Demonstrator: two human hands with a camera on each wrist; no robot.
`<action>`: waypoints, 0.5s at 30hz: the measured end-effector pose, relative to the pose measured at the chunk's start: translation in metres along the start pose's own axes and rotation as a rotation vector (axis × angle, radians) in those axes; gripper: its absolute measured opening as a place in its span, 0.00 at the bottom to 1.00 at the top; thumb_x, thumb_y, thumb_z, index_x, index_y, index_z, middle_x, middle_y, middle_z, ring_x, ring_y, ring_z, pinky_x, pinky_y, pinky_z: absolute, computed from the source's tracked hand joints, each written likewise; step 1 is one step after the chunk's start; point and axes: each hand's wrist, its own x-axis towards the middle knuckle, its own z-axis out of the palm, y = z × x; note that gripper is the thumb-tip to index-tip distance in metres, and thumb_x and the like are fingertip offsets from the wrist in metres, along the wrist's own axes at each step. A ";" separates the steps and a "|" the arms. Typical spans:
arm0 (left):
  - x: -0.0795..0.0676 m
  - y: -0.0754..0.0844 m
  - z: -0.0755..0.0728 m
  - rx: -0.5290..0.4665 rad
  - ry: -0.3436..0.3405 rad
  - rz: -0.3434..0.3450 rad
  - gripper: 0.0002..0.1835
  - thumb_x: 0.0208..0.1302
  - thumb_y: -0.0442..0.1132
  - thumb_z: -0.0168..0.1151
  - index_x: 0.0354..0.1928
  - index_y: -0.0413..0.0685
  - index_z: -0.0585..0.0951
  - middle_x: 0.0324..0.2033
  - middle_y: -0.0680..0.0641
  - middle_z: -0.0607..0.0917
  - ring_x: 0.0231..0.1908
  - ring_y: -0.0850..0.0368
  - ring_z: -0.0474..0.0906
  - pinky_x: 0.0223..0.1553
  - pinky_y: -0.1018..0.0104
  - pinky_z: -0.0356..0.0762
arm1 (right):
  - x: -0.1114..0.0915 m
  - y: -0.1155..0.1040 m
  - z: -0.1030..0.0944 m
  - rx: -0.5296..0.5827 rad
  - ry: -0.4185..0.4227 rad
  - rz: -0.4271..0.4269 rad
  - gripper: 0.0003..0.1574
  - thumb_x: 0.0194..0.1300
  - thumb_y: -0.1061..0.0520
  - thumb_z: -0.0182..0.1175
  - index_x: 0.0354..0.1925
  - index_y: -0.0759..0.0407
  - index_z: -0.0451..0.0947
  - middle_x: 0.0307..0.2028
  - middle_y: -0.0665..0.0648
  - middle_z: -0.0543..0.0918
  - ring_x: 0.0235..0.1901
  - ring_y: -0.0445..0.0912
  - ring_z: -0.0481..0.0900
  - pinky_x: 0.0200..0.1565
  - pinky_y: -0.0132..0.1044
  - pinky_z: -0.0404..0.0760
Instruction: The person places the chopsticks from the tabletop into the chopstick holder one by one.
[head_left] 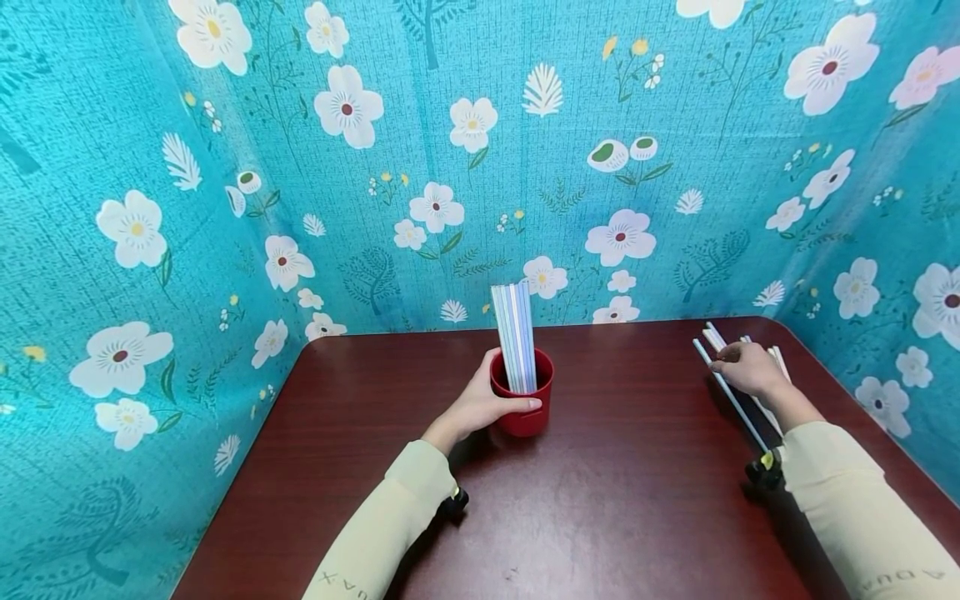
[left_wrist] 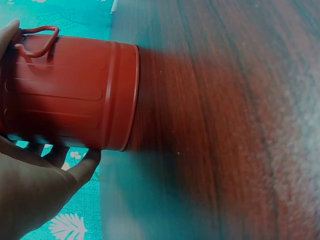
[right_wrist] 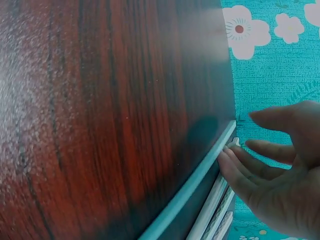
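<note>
My left hand (head_left: 482,400) grips a red bucket (head_left: 524,423) that stands upright on the table. Its thumb lies across the near side just below the rim, and the fingers pass round the left side. A small wire handle (left_wrist: 50,42) shows on the bucket in the left wrist view. A bundle of long thin pale sticks (head_left: 514,337), white and light blue, leans inside it. At the far right my right hand (head_left: 750,371) is over several loose sticks, thumb and index finger apart. Its lower fingertips are right beside a light blue stick (right_wrist: 187,187).
The dark red-brown wooden table (head_left: 622,467) ends at the back against a teal flowered cloth (head_left: 480,208), which also hangs along both sides. A black wrist device (head_left: 763,473) sits under the right sleeve, close over the table.
</note>
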 end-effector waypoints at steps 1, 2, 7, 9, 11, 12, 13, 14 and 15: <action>0.000 0.000 0.000 0.000 0.000 0.000 0.51 0.49 0.50 0.82 0.71 0.72 0.60 0.63 0.61 0.74 0.64 0.56 0.69 0.52 0.53 0.84 | 0.000 -0.001 0.000 0.003 -0.003 0.007 0.28 0.70 0.57 0.61 0.52 0.84 0.73 0.42 0.78 0.81 0.38 0.62 0.81 0.37 0.47 0.82; 0.000 0.000 0.000 0.000 0.001 -0.001 0.51 0.49 0.50 0.82 0.71 0.72 0.60 0.63 0.61 0.74 0.64 0.56 0.69 0.52 0.52 0.84 | 0.000 -0.002 0.000 0.007 -0.006 0.016 0.27 0.69 0.58 0.62 0.50 0.84 0.74 0.38 0.75 0.82 0.35 0.58 0.82 0.34 0.44 0.82; 0.000 0.002 0.000 0.003 0.001 -0.002 0.50 0.50 0.50 0.82 0.71 0.72 0.60 0.63 0.60 0.74 0.64 0.56 0.70 0.53 0.53 0.83 | 0.000 -0.003 0.001 0.021 -0.037 0.074 0.21 0.63 0.58 0.68 0.39 0.79 0.82 0.27 0.59 0.85 0.28 0.44 0.80 0.30 0.34 0.78; 0.000 0.002 0.000 0.002 -0.001 -0.002 0.50 0.50 0.50 0.82 0.71 0.71 0.60 0.63 0.60 0.74 0.64 0.56 0.70 0.53 0.53 0.83 | -0.001 -0.004 0.001 -0.007 -0.053 0.084 0.20 0.61 0.56 0.70 0.36 0.76 0.84 0.25 0.56 0.84 0.29 0.47 0.79 0.30 0.35 0.77; 0.000 0.003 0.000 0.005 -0.002 -0.001 0.50 0.50 0.50 0.82 0.71 0.71 0.60 0.63 0.59 0.74 0.64 0.56 0.69 0.53 0.53 0.83 | 0.000 -0.006 0.001 -0.038 -0.073 0.087 0.20 0.59 0.53 0.72 0.32 0.73 0.85 0.23 0.56 0.84 0.30 0.50 0.79 0.29 0.37 0.77; 0.000 0.003 -0.001 0.008 -0.002 0.000 0.50 0.50 0.50 0.82 0.71 0.71 0.60 0.63 0.59 0.74 0.64 0.55 0.69 0.53 0.53 0.83 | 0.000 -0.007 0.001 -0.052 -0.084 0.087 0.20 0.59 0.52 0.72 0.30 0.72 0.85 0.23 0.56 0.83 0.30 0.52 0.79 0.29 0.38 0.76; 0.000 0.003 -0.001 0.008 -0.001 0.003 0.50 0.51 0.50 0.82 0.71 0.71 0.60 0.63 0.59 0.74 0.64 0.55 0.69 0.53 0.52 0.83 | 0.001 -0.008 0.001 -0.067 -0.094 0.085 0.20 0.58 0.52 0.73 0.29 0.70 0.86 0.22 0.56 0.83 0.30 0.52 0.79 0.29 0.38 0.76; 0.000 0.004 -0.001 0.011 -0.001 0.001 0.50 0.50 0.50 0.82 0.71 0.71 0.60 0.63 0.59 0.74 0.64 0.55 0.69 0.53 0.53 0.83 | 0.002 -0.009 0.001 -0.085 -0.101 0.079 0.19 0.58 0.51 0.73 0.27 0.68 0.86 0.21 0.55 0.83 0.29 0.51 0.79 0.29 0.38 0.76; 0.001 0.003 -0.001 0.013 -0.001 0.003 0.50 0.50 0.50 0.82 0.71 0.71 0.60 0.63 0.59 0.74 0.64 0.55 0.69 0.53 0.53 0.83 | 0.002 -0.010 0.001 -0.089 -0.111 0.079 0.18 0.57 0.52 0.73 0.26 0.67 0.86 0.20 0.54 0.83 0.28 0.50 0.80 0.28 0.37 0.76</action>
